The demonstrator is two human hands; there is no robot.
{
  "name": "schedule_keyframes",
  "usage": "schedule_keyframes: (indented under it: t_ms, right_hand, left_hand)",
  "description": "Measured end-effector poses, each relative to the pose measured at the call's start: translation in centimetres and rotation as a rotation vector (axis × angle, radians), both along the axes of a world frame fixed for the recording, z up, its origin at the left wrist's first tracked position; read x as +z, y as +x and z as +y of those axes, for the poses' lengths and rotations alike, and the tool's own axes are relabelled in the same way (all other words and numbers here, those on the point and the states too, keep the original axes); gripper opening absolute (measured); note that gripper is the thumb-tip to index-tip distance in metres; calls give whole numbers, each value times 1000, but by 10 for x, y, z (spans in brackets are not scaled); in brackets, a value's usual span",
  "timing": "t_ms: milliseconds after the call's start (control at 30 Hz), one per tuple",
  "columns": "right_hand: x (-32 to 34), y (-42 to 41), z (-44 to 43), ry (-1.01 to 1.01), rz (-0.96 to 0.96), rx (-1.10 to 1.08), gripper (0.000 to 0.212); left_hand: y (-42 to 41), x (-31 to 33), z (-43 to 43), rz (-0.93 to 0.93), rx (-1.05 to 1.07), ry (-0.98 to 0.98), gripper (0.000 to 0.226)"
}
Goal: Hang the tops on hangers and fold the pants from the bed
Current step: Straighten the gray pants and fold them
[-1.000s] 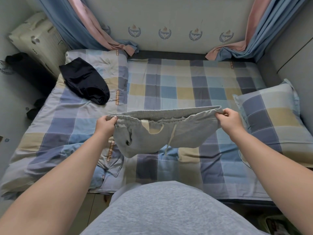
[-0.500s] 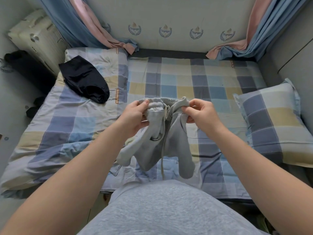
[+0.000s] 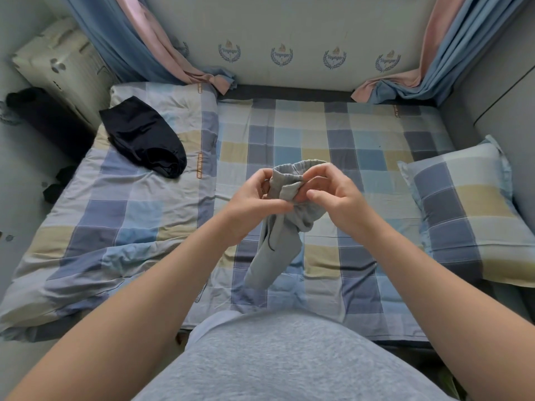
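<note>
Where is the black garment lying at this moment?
In the head view the black garment lies on the quilt at the far left of the bed, apart from the grey pants held at the centre.

There is one pair of grey cotton pants (image 3: 278,244), and two hands hold it: one left hand (image 3: 254,204) and one right hand (image 3: 335,195). One black folded garment (image 3: 142,137) lies on the one bed (image 3: 318,134). I count also one checked pillow (image 3: 463,209), one cream hard suitcase (image 3: 58,62), two blue and pink curtains (image 3: 95,33) and four blue crest emblems (image 3: 229,52).
</note>
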State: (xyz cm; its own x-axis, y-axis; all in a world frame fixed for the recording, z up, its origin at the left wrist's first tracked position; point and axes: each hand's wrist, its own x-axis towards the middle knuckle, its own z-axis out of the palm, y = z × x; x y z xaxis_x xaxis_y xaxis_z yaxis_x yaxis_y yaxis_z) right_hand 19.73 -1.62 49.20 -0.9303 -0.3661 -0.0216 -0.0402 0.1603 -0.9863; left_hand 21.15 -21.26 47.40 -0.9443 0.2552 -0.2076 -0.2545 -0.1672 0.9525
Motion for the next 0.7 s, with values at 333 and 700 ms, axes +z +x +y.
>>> schedule_keyframes:
  t_ms: [333,700]
  right_hand:
    - [-55,-3,46,208,-220,-128,116]
    - [-82,-7,27,-2,-395,-123,33]
  left_hand:
    - [2,0,-14,4,70,87,42]
    - [-6,-18,-52,-81,153,-122,31]
